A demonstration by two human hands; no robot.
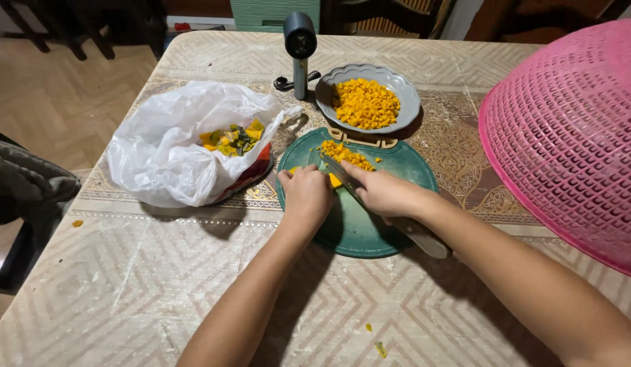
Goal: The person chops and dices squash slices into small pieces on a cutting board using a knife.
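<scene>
Gripping the knife (370, 200), my right hand (383, 192) dices; left hand (305, 194) clamps, seemingly, the last orange chunk (334, 181); plate (404, 102) nearly full.

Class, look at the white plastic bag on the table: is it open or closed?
Open. The plastic bag has its mouth spread wide, showing yellow and green scraps inside.

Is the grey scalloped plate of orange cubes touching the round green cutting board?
Cannot tell. In the head view the grey scalloped plate meets the green cutting board's tan handle edge, but overlap hides any gap.
</scene>
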